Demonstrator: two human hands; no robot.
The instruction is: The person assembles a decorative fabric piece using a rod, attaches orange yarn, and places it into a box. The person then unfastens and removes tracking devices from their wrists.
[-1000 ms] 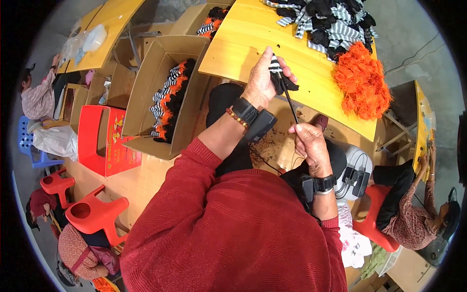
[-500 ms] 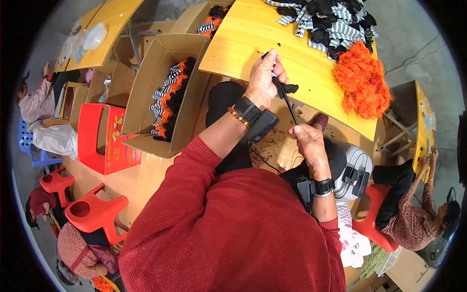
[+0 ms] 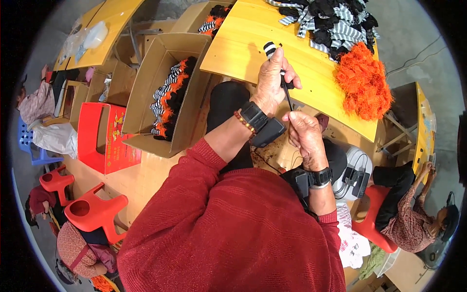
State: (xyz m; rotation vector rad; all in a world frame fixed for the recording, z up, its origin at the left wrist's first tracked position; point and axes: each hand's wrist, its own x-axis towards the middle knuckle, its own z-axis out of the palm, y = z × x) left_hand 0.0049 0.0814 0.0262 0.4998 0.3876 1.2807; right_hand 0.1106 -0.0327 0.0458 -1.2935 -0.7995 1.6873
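Note:
My left hand (image 3: 273, 83) is closed around a small black-and-white striped fabric tube (image 3: 270, 49), whose striped end pokes out above the thumb. Black material of the same piece shows below my fingers. A thin black rod (image 3: 290, 102) runs from this piece down to my right hand (image 3: 306, 134), which pinches its lower end between thumb and fingers. Both hands are just in front of the yellow table's (image 3: 238, 48) near edge. How far the rod reaches inside the tube is hidden by my left hand.
Striped and black fabric pieces (image 3: 335, 24) are heaped at the table's far side, beside a fluffy orange pile (image 3: 363, 82). Left of me stands an open carton (image 3: 138, 97) holding finished-looking striped, orange and black pieces (image 3: 170, 100). Red stools (image 3: 97, 209) and other people sit around.
My left hand has moved slightly right, and the striped end now sticks up above it. My right hand has risen closer to the left, with less of the rod showing between them.

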